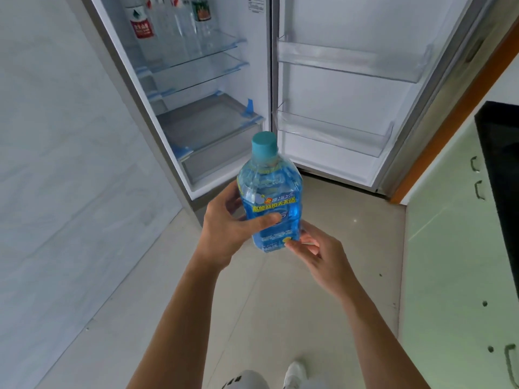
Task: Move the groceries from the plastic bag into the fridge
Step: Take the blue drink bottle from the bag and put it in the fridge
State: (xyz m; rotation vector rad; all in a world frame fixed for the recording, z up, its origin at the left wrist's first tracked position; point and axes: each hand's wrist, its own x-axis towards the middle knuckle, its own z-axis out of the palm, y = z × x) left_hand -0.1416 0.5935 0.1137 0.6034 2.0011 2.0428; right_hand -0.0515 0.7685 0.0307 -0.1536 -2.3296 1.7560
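Observation:
A blue drink bottle [269, 192] with a teal cap and a blue label is held upright in front of the open fridge [202, 113]. My left hand [224, 228] wraps around its middle, thumb across the label. My right hand [314, 248] touches the bottle's lower right side with its fingertips, fingers apart. The plastic bag is not in view.
Several water bottles [168, 21] stand on the fridge's top glass shelf; lower shelves and the bottom drawer [213, 136] hold nothing. The open door [351, 80] has two bare clear bins. A white wall stands left, pale green cabinets [455, 248] and a dark countertop right.

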